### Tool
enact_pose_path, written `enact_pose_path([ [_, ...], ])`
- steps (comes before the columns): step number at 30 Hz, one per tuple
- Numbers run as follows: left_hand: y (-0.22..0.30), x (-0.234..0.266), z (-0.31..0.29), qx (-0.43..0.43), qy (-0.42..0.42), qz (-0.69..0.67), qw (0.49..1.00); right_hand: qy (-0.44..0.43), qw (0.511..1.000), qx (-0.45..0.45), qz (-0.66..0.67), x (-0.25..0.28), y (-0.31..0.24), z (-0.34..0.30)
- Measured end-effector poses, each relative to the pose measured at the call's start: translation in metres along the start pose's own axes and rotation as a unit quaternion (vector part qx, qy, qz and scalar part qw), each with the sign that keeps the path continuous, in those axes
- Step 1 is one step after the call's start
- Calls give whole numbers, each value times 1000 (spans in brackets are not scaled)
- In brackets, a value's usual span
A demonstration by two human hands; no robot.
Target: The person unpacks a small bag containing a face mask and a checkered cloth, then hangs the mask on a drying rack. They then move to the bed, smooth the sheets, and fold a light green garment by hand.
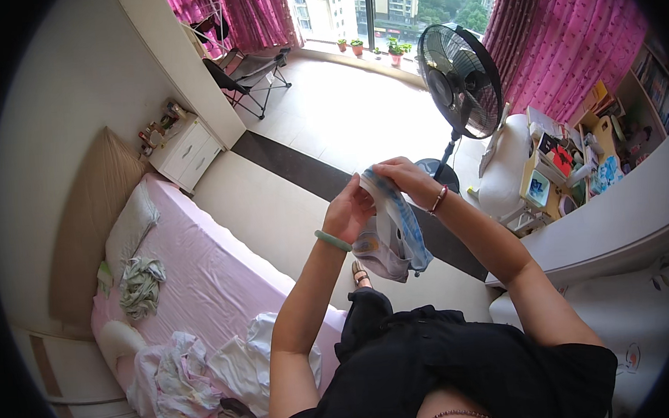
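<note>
Over the floor (261, 186) beside the bed (219, 253), a blue-and-white cloth (393, 228) hangs from the left hand (350, 210) and right hand (409, 182), their fingers (384, 169) nearly closed, gripping its upper edge (likely so the folds drop freely).

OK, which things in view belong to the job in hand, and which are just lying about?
In hand:
- white-and-blue cloth item, held by left hand and right hand

Lying about:
- standing fan
- folding chair
- potted plants
- crumpled cloths on the bed, though these might belong
</note>
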State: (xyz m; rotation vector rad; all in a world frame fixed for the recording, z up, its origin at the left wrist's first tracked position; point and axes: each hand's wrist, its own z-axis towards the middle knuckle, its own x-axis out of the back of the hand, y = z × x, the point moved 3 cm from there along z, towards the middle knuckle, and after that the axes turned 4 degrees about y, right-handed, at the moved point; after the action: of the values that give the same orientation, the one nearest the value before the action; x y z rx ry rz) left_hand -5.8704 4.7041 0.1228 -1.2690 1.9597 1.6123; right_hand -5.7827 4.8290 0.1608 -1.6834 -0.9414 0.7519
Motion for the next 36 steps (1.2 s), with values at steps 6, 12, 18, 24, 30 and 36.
enact_pose_path([
  [6, 88, 8, 97, 25, -13, -16, 999, 16, 999, 43, -3, 21, -43, 120],
  [12, 164, 36, 195, 61, -19, -4, 998, 39, 999, 26, 11, 35, -79, 228],
  [18, 236, 49, 297, 50, -19, -4, 999, 25, 998, 48, 36, 55, -107, 354],
  [24, 321, 71, 408, -1, -4, -3, 1000, -18, 997, 65, 28, 76, -156, 493],
  [30, 394, 79, 498, -16, 13, -37, 999, -41, 998, 47, 5, 95, -205, 608],
  [36, 455, 91, 585, 0, 15, -81, 997, -22, 997, 66, -32, 115, -243, 702],
])
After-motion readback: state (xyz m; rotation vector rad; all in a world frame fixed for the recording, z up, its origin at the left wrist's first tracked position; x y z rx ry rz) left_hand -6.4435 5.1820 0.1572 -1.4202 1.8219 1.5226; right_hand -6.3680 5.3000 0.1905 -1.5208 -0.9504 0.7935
